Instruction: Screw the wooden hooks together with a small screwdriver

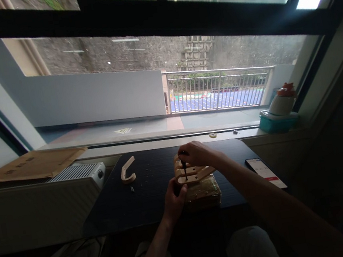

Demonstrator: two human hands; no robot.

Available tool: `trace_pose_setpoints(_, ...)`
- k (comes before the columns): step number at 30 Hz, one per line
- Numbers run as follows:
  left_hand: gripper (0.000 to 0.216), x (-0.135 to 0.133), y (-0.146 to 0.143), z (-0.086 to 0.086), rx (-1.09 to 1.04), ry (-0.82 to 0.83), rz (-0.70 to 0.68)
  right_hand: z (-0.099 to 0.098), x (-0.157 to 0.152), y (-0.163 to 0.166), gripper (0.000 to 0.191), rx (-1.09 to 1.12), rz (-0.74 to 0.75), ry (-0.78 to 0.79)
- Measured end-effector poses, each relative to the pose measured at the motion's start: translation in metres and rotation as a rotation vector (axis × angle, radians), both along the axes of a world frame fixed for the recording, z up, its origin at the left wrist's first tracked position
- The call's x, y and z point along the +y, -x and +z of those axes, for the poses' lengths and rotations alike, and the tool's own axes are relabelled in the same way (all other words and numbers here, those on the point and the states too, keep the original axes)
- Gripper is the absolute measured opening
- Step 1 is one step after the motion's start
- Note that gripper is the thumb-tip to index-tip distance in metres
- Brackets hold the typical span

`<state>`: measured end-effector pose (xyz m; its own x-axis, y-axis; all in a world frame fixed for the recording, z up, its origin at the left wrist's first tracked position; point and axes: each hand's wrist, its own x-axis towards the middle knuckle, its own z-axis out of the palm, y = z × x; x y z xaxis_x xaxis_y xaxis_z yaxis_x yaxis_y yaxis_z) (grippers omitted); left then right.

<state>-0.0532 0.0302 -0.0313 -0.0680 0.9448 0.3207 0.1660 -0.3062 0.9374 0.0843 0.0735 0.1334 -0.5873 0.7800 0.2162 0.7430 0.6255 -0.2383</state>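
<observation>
The right hand (195,153) is closed around the handle of a screwdriver (184,165), held upright with its shaft down to the near end of a pale wooden hook piece (201,176); the upright hold probably lets the turning force run straight down the shaft. The left hand (173,198) grips the rounded left end of that piece between thumb and fingers, seemingly to stop it twisting under the tool. The piece lies across a tape-wrapped block (202,191), which likely serves as a raised rest. It looks smooth and slim, with a dark hole along its upper face; its right end rises beneath the right forearm. More pale wooden parts sit just behind it, though whether they are joined to it is hard to tell. Farther left on the dark table (107,214), a loose wooden hook (127,165) shows its straight arm and curled end, with small screws (132,189) just beside it, perhaps set there for easy reach. A phone (266,173) lies face up near the table's right edge, its screen lit and perhaps angled to be readable.
</observation>
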Motion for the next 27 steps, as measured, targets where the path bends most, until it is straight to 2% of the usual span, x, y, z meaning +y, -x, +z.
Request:
trace_pose_setpoints(7,0.030,0.0030,0.0012,-0.0047,0.023,-0.013,-0.014,0.0007,0.0008,-0.0004,0.028,-0.038,-0.083,0.000)
trace_pose_setpoints(14,0.029,0.0030,0.0013,-0.0067,0.017,-0.015,-0.026,0.0016,-0.0043,-0.0053,0.027,-0.018,0.022,-0.030)
trace_pose_setpoints(21,0.028,0.0036,0.0010,-0.0066,0.026,-0.031,-0.004,-0.0019,-0.0033,-0.0017,0.026,0.046,0.042,-0.011)
trace_pose_setpoints(27,0.029,0.0034,0.0019,-0.0057,0.031,-0.028,-0.005,-0.0044,0.0008,-0.0009,0.025,0.059,-0.015,0.006)
